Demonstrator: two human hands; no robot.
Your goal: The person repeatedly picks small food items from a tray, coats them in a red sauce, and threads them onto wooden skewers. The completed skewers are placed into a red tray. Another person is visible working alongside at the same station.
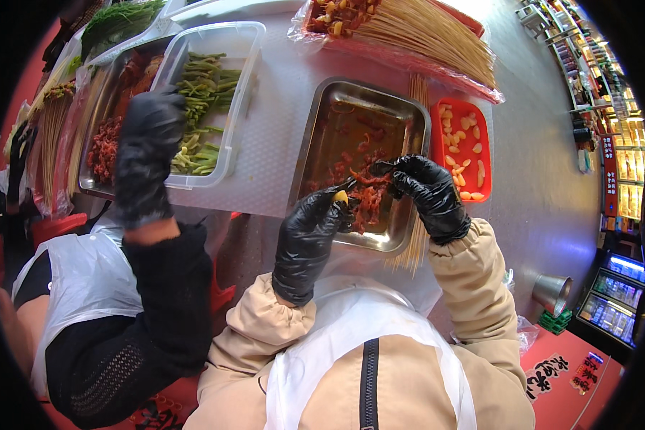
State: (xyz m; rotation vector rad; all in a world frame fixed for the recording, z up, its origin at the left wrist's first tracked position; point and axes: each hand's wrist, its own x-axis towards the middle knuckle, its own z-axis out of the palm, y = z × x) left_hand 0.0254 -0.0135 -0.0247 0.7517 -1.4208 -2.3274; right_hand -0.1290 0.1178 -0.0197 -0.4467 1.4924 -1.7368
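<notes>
Both my hands wear black plastic gloves above a metal tray [373,89] with reddish raw meat strips [370,207] and oily brown liquid. My left hand [307,242] pinches a pale yellow garlic clove [341,196] between thumb and fingers, at the tray's near left side. Whether a skewer is in that hand too is hard to see. My right hand [429,193] grips the upper end of some meat strips, which stretch towards the left fingertips. To the right is a red plastic tray [487,161] of peeled garlic cloves [454,140]. Thin bamboo skewers [417,244] lie along the metal tray's right side.
A bundle of loaded skewers [435,40] lies in a plastic-lined red tray at the back. At left, a co-worker's blurred gloved hand [149,150] is over a meat tray [99,187] and a clear bin [247,70] of green vegetable pieces. A metal bucket [552,293] stands at right.
</notes>
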